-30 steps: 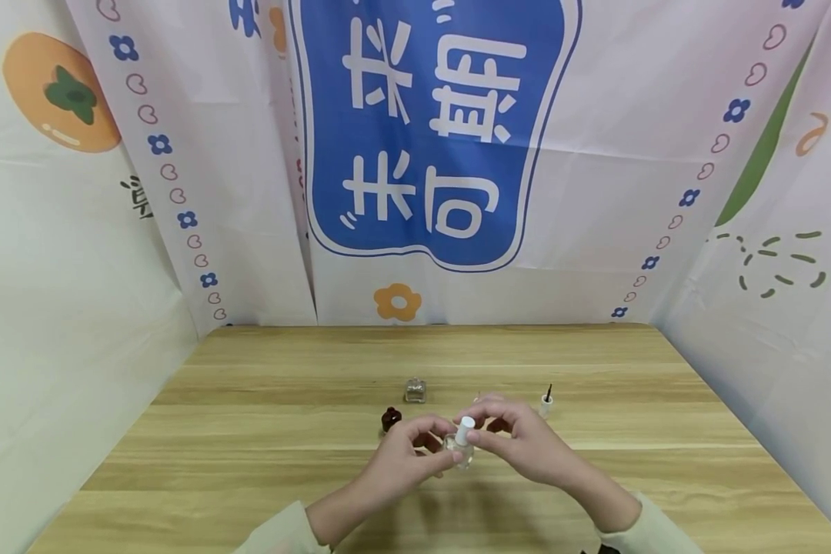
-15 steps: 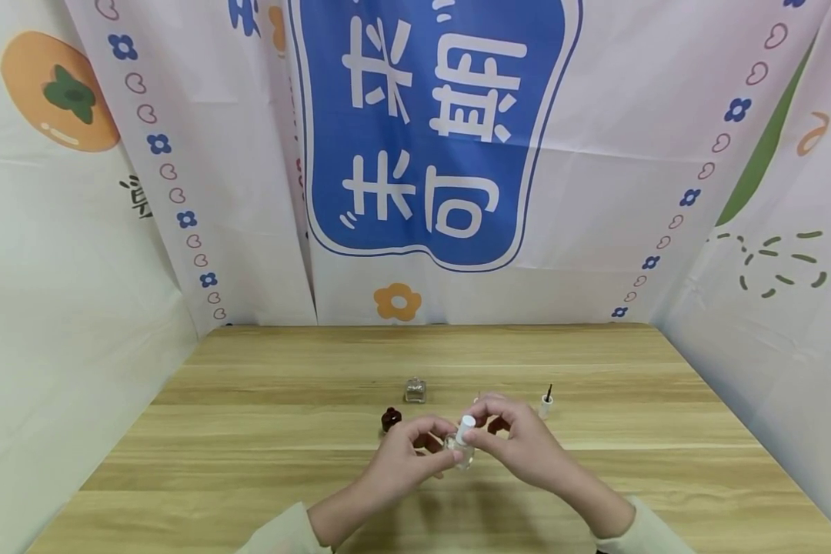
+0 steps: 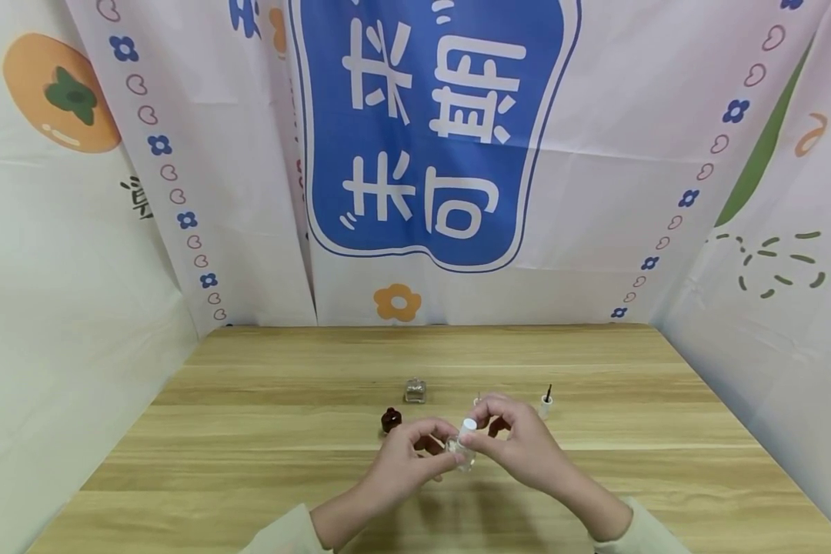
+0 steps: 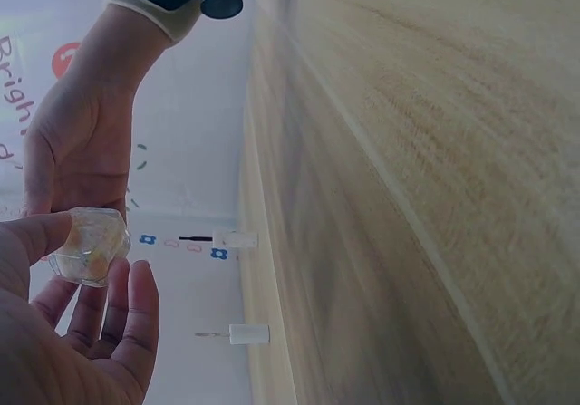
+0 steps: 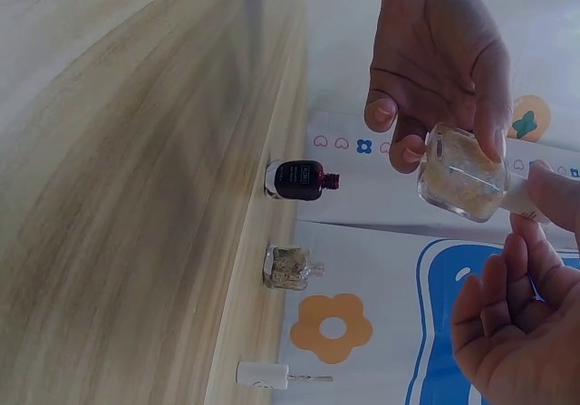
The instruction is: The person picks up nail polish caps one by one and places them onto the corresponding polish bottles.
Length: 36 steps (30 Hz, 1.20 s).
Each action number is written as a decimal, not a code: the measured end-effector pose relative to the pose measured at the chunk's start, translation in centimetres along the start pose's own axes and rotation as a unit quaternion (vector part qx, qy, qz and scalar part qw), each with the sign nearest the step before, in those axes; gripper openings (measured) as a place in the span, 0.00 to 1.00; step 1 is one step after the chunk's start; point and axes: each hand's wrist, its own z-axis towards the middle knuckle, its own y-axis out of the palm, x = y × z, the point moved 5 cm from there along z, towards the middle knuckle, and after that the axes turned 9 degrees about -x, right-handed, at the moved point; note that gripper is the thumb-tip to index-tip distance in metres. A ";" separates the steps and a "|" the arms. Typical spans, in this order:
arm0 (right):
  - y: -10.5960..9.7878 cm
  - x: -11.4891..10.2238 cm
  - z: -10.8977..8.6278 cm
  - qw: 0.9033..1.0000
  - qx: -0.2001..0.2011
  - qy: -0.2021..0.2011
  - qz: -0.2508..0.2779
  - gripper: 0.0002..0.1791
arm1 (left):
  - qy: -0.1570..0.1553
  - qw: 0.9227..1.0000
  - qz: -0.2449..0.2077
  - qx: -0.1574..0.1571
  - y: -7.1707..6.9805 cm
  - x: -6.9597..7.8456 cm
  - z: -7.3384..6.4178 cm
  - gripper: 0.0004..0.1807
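Note:
My left hand (image 3: pixel 415 454) grips a clear glass nail polish bottle (image 5: pixel 458 174) with pale flakes inside, thumb on one side and fingertips on the other. On the bottle's neck sits a white cap (image 3: pixel 468 426), pinched between thumb and forefinger of my right hand (image 3: pixel 522 446). The bottle is held above the table with its cap upward and tilted slightly. In the left wrist view, the fingers of the right hand hide the cap behind the bottle (image 4: pixel 91 249).
Behind the left hand stand an uncapped dark red polish bottle (image 5: pixel 299 180) and an uncapped glitter bottle (image 5: pixel 288 267). Two white caps stand brush-up on the wooden table (image 3: pixel 284 431): one with a dark brush (image 3: pixel 545 405), another (image 5: pixel 263 375) partly behind the right hand. Printed cloth surrounds the table.
In the head view, the held bottle and its white cap have shifted very slightly down and right. Both hands keep their hold, and the things on the table stay put.

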 end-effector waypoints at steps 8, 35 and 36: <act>0.1 0.2 0.0 1.000 0.009 0.021 0.010 0.07 | 0.003 1.000 -0.009 -0.002 -0.1 -0.1 0.0 0.13; -0.1 0.5 0.1 0.998 0.031 0.044 0.039 0.09 | -0.003 0.999 0.012 0.031 -0.3 0.1 0.7 0.14; -0.1 0.5 0.1 0.998 0.033 0.046 0.040 0.10 | -0.004 0.999 0.018 0.033 -0.3 0.0 0.8 0.14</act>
